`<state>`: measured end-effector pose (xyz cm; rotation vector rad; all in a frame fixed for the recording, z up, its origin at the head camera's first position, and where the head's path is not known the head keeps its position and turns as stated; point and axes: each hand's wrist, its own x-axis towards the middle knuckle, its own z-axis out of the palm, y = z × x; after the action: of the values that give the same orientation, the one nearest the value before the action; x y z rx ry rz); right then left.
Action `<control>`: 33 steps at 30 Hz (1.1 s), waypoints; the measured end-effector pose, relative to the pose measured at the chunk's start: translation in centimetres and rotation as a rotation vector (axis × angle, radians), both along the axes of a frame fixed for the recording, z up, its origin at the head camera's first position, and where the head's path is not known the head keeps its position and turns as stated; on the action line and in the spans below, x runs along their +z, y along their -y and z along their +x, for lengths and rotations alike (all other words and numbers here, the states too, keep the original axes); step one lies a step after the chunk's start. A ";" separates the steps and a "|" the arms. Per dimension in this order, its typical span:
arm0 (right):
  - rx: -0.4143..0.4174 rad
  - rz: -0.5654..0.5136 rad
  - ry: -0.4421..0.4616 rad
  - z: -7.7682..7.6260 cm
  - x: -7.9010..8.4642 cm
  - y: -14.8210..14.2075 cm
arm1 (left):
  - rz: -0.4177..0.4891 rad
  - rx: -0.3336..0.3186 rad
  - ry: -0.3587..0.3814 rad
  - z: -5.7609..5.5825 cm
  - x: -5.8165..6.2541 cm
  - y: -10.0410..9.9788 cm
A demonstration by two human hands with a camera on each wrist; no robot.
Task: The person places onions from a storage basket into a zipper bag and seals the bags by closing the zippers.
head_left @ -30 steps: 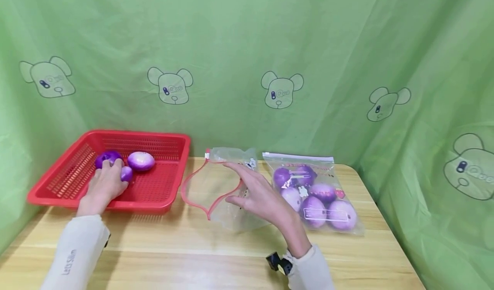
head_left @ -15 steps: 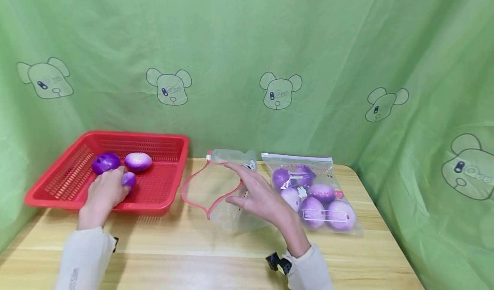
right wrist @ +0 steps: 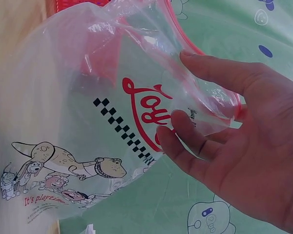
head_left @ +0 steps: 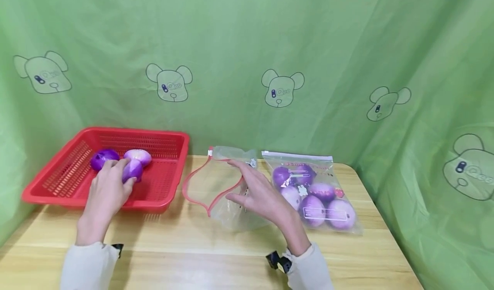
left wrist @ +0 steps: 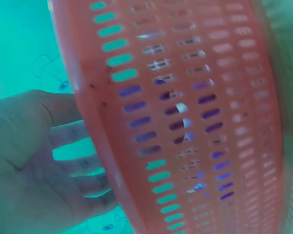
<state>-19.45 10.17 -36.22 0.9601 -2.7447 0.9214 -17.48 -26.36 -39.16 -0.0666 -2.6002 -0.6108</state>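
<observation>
My left hand is over the red basket in the head view, its fingers and thumb round a purple onion. A darker onion and a paler onion lie in the basket beyond it. The left wrist view shows the basket wall hiding the fingertips. My right hand grips a clear zip bag near its red-edged mouth, thumb and fingers spread round it. That mouth gapes towards the basket. Some right fingers are partly hidden behind the bag's film.
A second clear zip bag with several purple onions inside lies on the table's right, next to the right forearm. The wooden table ends at a green curtain behind and on both sides.
My left hand has drawn the onion away from the darker one, rightwards within the basket, and now shows more of it. The right hand and its bag have stayed put.
</observation>
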 end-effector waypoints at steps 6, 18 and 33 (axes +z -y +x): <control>-0.007 -0.007 -0.006 0.0 -0.1 -0.2 | 0.036 -0.007 0.009 0.3 1.0 -1.1; -0.026 -0.017 0.001 0.2 0.2 -0.5 | 0.099 -0.138 -0.123 0.8 2.8 -3.6; -0.016 -0.044 0.021 0.1 0.4 -0.6 | 0.089 -0.267 -0.153 2.4 4.5 -5.9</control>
<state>-19.33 10.73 -35.80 0.9259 -2.7329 0.9898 -15.04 -20.47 -34.70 -0.4206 -2.4312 -0.7812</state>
